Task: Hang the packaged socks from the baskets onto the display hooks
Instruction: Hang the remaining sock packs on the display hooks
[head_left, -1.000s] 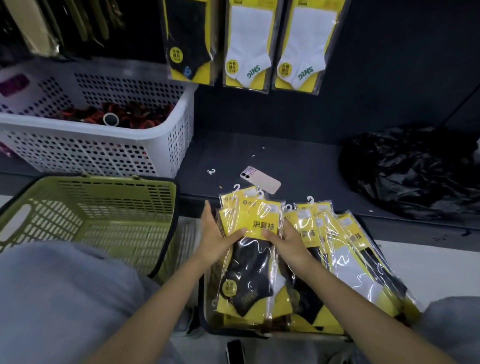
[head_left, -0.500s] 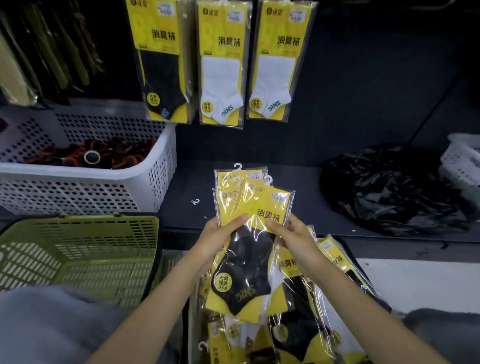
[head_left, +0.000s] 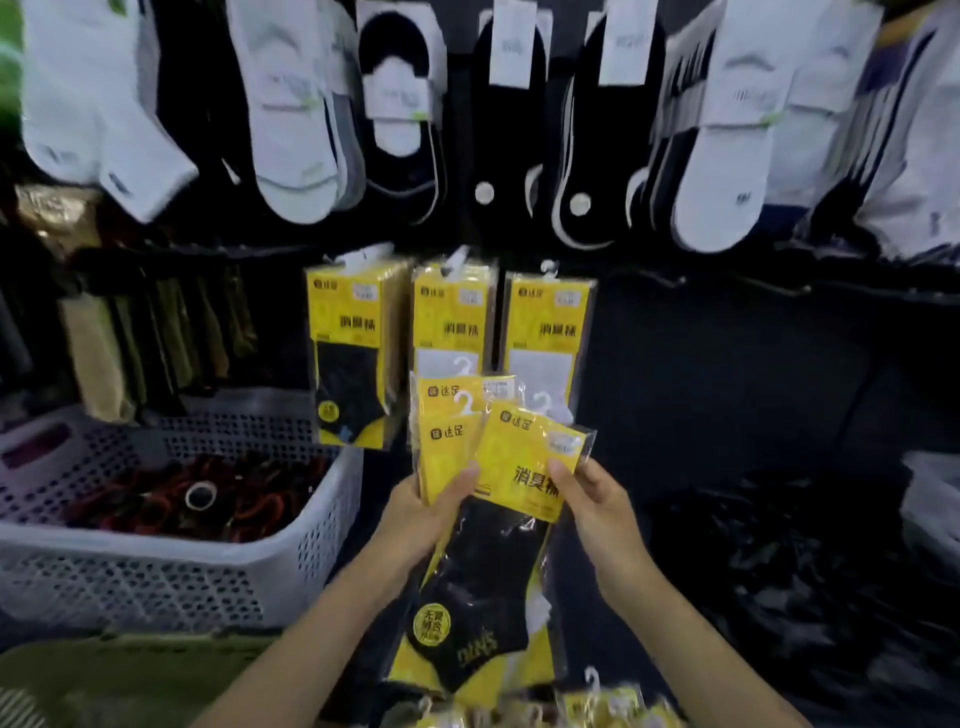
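Both my hands hold up a small stack of yellow sock packs (head_left: 493, 519) in front of the display. My left hand (head_left: 426, 514) grips the stack from the left, thumb across the front. My right hand (head_left: 592, 509) pinches the right edge of the front pack, which holds a black sock and tilts to the right. White plastic hangers stick up from the packs behind it. Three matching yellow packs (head_left: 457, 322) hang on the display hooks just above. More yellow packs (head_left: 608, 706) lie at the bottom edge, below my arms.
A white perforated basket (head_left: 291, 566) with dark red items stands on the shelf at left. A green basket (head_left: 130, 675) sits at bottom left. Black plastic bags (head_left: 779, 571) lie at right. White and black socks (head_left: 519, 104) hang in a row across the top.
My hands have lifted the stack of packs out of the basket and up toward the hanging yellow packs. The view has tilted up, showing the upper sock rows.
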